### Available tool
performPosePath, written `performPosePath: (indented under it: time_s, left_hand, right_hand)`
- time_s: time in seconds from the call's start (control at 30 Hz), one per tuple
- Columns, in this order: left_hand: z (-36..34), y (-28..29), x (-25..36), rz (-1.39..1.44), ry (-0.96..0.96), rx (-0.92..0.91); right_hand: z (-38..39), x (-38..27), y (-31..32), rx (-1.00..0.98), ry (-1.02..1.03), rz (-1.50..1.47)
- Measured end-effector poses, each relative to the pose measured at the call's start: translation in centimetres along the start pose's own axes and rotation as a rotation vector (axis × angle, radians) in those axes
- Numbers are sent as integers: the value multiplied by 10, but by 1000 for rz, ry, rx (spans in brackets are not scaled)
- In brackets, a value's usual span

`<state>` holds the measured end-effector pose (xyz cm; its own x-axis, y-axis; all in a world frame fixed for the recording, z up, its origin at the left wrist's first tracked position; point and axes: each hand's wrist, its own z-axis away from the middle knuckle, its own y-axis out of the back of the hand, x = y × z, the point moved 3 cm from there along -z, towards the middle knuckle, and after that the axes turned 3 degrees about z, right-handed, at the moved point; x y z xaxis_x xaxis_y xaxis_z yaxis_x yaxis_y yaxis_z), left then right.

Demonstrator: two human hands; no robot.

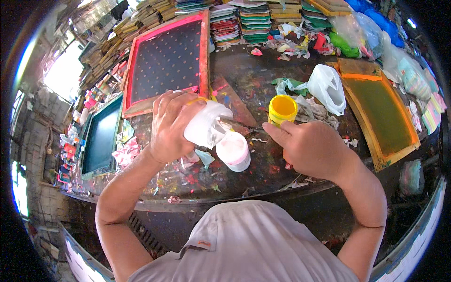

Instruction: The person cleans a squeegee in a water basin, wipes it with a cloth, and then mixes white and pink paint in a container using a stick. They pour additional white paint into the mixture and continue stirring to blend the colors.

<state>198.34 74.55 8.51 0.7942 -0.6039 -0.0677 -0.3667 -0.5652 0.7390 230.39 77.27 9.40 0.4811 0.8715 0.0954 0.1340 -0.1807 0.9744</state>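
My left hand (171,123) is wrapped round a white plastic tub (201,126), tilted with its mouth to the right and white paste about its rim. Just below that mouth a second jar (233,152) stands on the table, whitish-pink inside and at the top. My right hand (312,148) is closed on a thin dark tool (251,127), whose far end reaches to the tub's mouth; its exact shape is hard to make out. Beyond the right hand stands a yellow jar (283,109) with yellow inside, its top uncovered.
A pink-edged screen frame (164,61) leans at the back left, a teal-edged one (102,136) left of it. On the right lies an orange-edged screen frame (383,110). A white plastic bag (326,89), rags (312,112) and scraps litter the stained table (206,181).
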Motion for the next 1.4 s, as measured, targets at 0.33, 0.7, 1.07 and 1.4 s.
performPosePath:
  time_s: [0.33, 0.7, 1.07, 1.4]
  left_hand:
    - [14, -8, -17, -7, -39, 180]
    - [19, -17, -30, 122, 20, 394]
    - [23, -14, -33, 1, 193, 286]
    - [26, 0, -19, -130, 249, -6]
  right_hand:
    - [12, 30, -48, -181, -287, -1009]
    - [40, 28, -91, -191, -448, -1476]
    - [63, 58, -66, -91, -425, -1337]
    - [58, 82, 38, -24, -201, -583]
